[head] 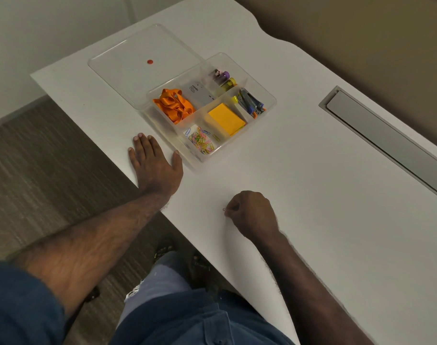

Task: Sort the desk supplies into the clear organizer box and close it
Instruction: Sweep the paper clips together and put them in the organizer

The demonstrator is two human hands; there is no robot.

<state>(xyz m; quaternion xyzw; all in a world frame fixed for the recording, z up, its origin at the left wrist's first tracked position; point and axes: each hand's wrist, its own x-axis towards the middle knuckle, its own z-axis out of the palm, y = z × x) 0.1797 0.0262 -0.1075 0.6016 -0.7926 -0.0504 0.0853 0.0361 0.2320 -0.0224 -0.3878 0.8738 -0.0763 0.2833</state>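
Note:
The clear organizer box [267, 95] stands open on the white desk [324, 220]. Its compartments hold orange ribbon [173, 105], a grey card [200, 94], small vials [223, 79], a stapler and clips [251, 104], yellow sticky notes [226, 118] and several coloured paper clips [201, 140]. The clear lid [127, 61], with a red dot, lies flat behind and to the left of the box. My left hand [153, 163] rests flat on the desk beside the box's near corner. My right hand [252, 214] pinches one small paper clip [224, 209] just above the desk.
A grey metal cable tray [386, 141] is set into the desk at the right. The desk's left edge runs diagonally past my left hand, with carpet [38, 170] below. My legs are at the bottom of the view.

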